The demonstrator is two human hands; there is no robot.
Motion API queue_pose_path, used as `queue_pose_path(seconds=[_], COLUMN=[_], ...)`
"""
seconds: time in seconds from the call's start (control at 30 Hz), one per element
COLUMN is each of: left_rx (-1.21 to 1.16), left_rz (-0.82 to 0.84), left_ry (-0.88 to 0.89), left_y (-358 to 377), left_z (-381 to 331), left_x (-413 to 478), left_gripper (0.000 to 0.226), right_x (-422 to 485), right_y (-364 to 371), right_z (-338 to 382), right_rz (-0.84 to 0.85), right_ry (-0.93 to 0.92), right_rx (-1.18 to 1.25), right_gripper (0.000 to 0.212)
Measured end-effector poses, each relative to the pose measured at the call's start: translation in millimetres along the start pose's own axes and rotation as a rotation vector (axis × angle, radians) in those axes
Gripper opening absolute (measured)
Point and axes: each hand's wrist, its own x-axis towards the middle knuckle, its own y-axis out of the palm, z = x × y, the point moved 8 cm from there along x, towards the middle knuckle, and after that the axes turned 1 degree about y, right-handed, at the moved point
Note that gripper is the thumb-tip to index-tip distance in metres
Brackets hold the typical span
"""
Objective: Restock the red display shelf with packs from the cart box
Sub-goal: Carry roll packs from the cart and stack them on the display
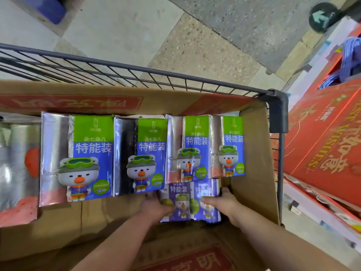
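Note:
An open cardboard box (pixel 254 163) fills the wire cart (pixel 277 106). Several green-and-blue packs with a cartoon bear stand in a row along its far side, such as one large pack (pixel 91 157) at the left. Lower in the box lie two purple packs (pixel 192 200) side by side. My left hand (pixel 156 205) grips their left edge, thumb on the front. My right hand (pixel 222 202) grips their right side, thumb across the front. The red display shelf (pixel 328 137) stands at the right, printed with gold characters.
A silver-wrapped pack (pixel 17 167) with an orange patch sits at the box's left end. Blue-striped goods (pixel 349 55) lie in the shelf's opening at the upper right. Beyond the cart is tiled floor (pixel 156 36), with a blue object (pixel 52 8) at the top left.

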Motion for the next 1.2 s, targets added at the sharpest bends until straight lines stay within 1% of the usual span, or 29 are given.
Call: queue_pose_path(seconds=[0.07,0.1,0.13,0.17,0.2,0.27,0.3,0.4,0.43,0.5,0.57,0.67,0.7,0.77,0.8,0.83,0.9,0.93,0.97,1.03,1.07,1.1,1.13,1.2], left_rx=[-0.045,-0.073,-0.123,-0.205,-0.306,-0.491,-0.523,-0.542,-0.555,-0.634,-0.626,-0.522,-0.525,-0.541,-0.539,-0.541,-0.512,-0.48,-0.45,-0.407,-0.378,-0.347,-0.322,-0.283], left_rz=[0.051,0.058,0.048,0.041,0.059,0.146,0.174,0.189,0.19,0.252,0.277,0.235,0.227,0.219,0.195,0.162,0.109,0.095,0.093,0.092,0.095,0.089,0.088,0.116], left_ry=[0.021,0.008,-0.015,-0.05,-0.085,-0.134,-0.131,-0.05,-0.014,0.014,0.091,0.226,0.259,0.342,0.391,0.445,0.567,0.621,0.668,0.772,0.824,0.864,0.92,1.019], left_y=[5,7,6,7,6,8,9,-3,-7,-12,-19,-34,-35,-42,-46,-51,-57,-59,-59,-56,-52,-47,-41,-24], left_z=[-4,-3,-2,1,1,1,4,6,6,5,3,3,5,5,5,3,-4,-7,-10,-17,-21,-26,-31,-39], left_x=[-3,-4,-6,-7,-13,-27,-31,-52,-57,-73,-92,-120,-124,-139,-150,-155,-169,-180,-189,-213,-221,-228,-237,-259], left_gripper=[0.068,0.069,0.068,0.063,0.053,0.033,0.031,0.031,0.031,0.028,0.023,0.022,0.021,0.021,0.025,0.035,0.063,0.069,0.065,0.043,0.041,0.043,0.046,0.044], right_x=[-4,-7,-11,-17,-21,-33,-43,-69,-81,-103,-127,-156,-165,-189,-198,-208,-226,-236,-246,-264,-273,-282,-292,-312], right_y=[-2,-4,-6,-9,-11,-18,-21,-25,-26,-28,-30,-31,-31,-28,-27,-26,-22,-21,-20,-22,-25,-28,-31,-38], right_z=[4,6,9,12,13,14,17,19,20,20,19,11,7,-2,-9,-16,-30,-38,-45,-61,-70,-80,-90,-115], right_rz=[-0.028,-0.041,-0.044,-0.038,-0.033,-0.035,-0.036,-0.048,-0.05,-0.062,-0.091,-0.125,-0.124,-0.133,-0.144,-0.16,-0.164,-0.182,-0.202,-0.262,-0.3,-0.338,-0.377,-0.459], right_ry=[-0.011,-0.013,-0.02,-0.022,-0.021,-0.03,-0.038,-0.045,-0.055,-0.087,-0.13,-0.186,-0.206,-0.26,-0.285,-0.311,-0.368,-0.399,-0.427,-0.504,-0.536,-0.565,-0.589,-0.62], right_rx=[0.01,-0.019,-0.032,-0.023,0.002,0.021,0.031,0.056,0.061,0.086,0.114,0.196,0.225,0.299,0.342,0.395,0.511,0.553,0.595,0.676,0.704,0.732,0.761,0.814], right_gripper=[0.06,0.059,0.054,0.044,0.037,0.036,0.037,0.042,0.039,0.033,0.042,0.06,0.06,0.052,0.048,0.041,0.03,0.028,0.028,0.03,0.032,0.032,0.03,0.027])
